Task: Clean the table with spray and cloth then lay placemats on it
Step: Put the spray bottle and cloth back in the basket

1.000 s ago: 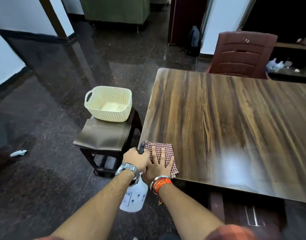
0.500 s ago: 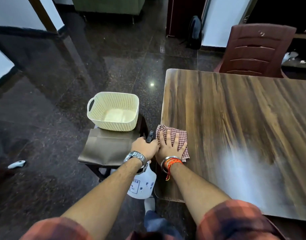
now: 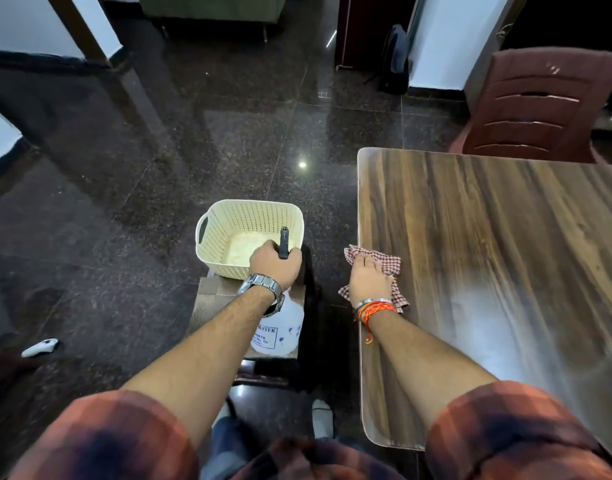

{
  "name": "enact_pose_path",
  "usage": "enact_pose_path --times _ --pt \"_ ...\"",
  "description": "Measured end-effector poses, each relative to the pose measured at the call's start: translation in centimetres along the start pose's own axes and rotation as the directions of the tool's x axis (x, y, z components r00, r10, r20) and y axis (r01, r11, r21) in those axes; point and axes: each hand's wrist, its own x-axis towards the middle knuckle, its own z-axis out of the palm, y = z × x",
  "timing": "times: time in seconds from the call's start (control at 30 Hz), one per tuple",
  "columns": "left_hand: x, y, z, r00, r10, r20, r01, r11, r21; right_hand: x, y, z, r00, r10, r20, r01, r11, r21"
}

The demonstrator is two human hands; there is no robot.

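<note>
Dark polished floor (image 3: pixel 124 202) across left and far side, wooden table (image 3: pixel 488 254) at right, maroon chair (image 3: pixel 533 109) beyond its far edge. Left of table, cream basket (image 3: pixel 228 220) set on far end of brown placemats (image 3: pixel 211 299). Spray bottle (image 3: pixel 284 327) upright over placemats, just near of basket, black nozzle pointing far over basket rim; neck wrapped tight in left hand (image 3: pixel 275 266), shoulder hidden behind wrist. Checked cloth (image 3: pixel 387 263) bunched at table's left edge, partly overhanging, gripped under curled right hand (image 3: pixel 368 284)
</note>
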Motion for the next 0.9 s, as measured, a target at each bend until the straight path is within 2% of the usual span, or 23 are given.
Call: enact_pose_path --times 0.13,0.33,0.5,0.63,0.9 --pt "3.0 -1.5 -2.7 0.996 0.082 0.026 -0.082 0.996 0.017 0.6 -5.0 -1.2 0.994 -0.068 -0.086 0.078 0.989 0.128" --pt "8.1 -3.7 -8.1 0.976 0.207 0.074 -0.211 0.976 0.058 0.8 -14.7 -1.2 0.985 -0.02 -0.174 0.073 0.949 0.308" --pt "12.3 -4.8 -11.5 0.936 0.324 0.138 -0.342 0.93 0.135 1.3 -20.1 -0.5 0.973 0.087 -0.213 0.016 0.898 0.439" --pt "15.6 -5.9 -12.0 0.929 0.327 0.175 -0.351 0.928 0.126 2.0 -22.3 -0.4 0.956 0.131 -0.261 0.022 0.859 0.512" --pt "21.2 -6.9 -11.3 0.935 0.326 0.142 -0.335 0.941 0.046 7.8 -23.7 1.5 0.977 0.078 -0.196 0.03 0.87 0.492"
